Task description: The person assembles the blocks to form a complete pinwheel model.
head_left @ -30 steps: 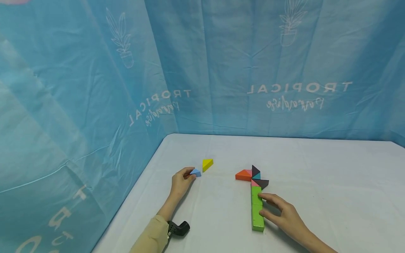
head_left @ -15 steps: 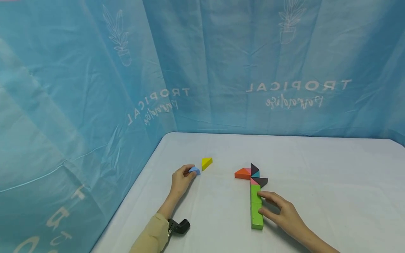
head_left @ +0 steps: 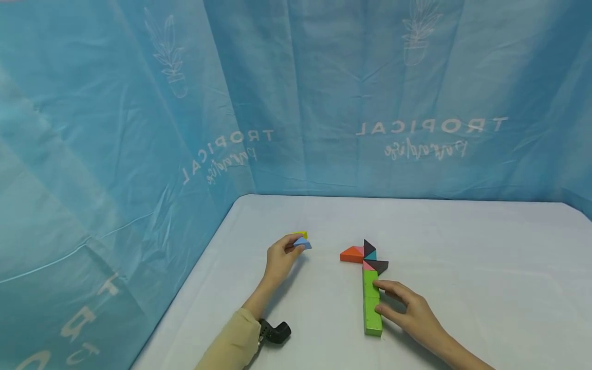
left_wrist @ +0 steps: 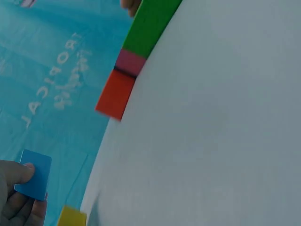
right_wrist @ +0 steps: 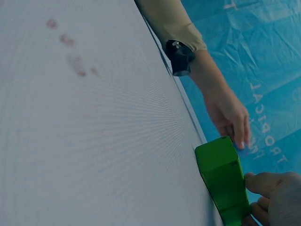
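Note:
In the head view my left hand (head_left: 280, 259) pinches a light blue triangular block (head_left: 302, 243) between thumb and fingers, raised above the table. Behind it a yellow triangular block (head_left: 303, 234) is mostly covered. My right hand (head_left: 416, 314) rests its thumb and index fingertips along the right side of two green blocks (head_left: 372, 303) laid end to end. At their far end lie an orange triangular block (head_left: 352, 254), small pink triangular blocks (head_left: 367, 265), a teal one (head_left: 371, 255) and two black triangular blocks (head_left: 380, 266). The left wrist view shows the blue block (left_wrist: 36, 174) gripped.
A white cloth (head_left: 462, 246) covers the table. Blue printed curtains (head_left: 324, 92) stand along its back and left sides. A black wrist-worn device (head_left: 275, 333) juts from the left sleeve just above the table.
My left hand has lifted the light blue triangular block and carried it to the right, partly in front of the yellow one. The right hand stays at the green blocks.

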Demonstrator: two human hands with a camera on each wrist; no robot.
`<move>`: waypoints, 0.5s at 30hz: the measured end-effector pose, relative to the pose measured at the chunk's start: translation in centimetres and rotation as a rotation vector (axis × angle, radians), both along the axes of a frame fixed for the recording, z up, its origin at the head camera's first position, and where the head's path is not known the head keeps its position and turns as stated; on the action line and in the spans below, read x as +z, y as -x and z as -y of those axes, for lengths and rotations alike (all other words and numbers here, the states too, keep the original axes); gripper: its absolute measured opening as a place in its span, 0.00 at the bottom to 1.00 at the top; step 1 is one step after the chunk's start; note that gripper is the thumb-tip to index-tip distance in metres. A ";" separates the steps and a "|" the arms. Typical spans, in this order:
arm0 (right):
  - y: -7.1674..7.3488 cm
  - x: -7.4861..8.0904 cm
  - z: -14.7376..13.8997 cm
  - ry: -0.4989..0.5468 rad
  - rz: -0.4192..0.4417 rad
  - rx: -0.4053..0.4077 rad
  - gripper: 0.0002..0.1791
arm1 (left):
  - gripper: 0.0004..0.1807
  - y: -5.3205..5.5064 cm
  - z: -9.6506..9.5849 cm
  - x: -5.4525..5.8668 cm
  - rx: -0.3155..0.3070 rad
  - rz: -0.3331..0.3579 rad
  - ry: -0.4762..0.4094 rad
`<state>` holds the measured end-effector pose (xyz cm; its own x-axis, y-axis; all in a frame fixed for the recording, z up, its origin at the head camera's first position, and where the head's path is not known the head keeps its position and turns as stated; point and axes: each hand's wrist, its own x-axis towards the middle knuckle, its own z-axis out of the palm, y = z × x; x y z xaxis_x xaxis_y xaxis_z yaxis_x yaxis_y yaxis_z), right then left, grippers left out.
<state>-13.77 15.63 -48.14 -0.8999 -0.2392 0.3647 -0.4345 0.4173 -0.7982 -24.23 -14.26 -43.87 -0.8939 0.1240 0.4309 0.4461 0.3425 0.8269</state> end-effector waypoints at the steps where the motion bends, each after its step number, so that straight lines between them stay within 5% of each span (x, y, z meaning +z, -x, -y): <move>1: 0.0 0.0 0.0 0.003 0.007 -0.001 0.26 | 0.16 -0.4 -0.8 0.6 -0.019 -0.001 0.005; 4: 0.0 0.0 0.0 0.008 0.008 0.003 0.26 | 0.15 -1.4 -3.0 2.0 -0.083 0.001 0.026; 11: 0.0 0.1 0.0 0.020 -0.003 0.016 0.25 | 0.16 0.7 -6.2 -1.4 -0.169 -0.013 0.075; 15: 0.0 0.1 0.0 0.020 -0.019 0.024 0.25 | 0.17 0.7 -7.3 -1.8 -0.217 -0.028 0.109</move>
<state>-13.75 15.59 -48.08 -0.8869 -0.2531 0.3864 -0.4591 0.3909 -0.7977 -24.89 -6.97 -45.70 -0.8294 0.3586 0.4284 0.5407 0.3227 0.7768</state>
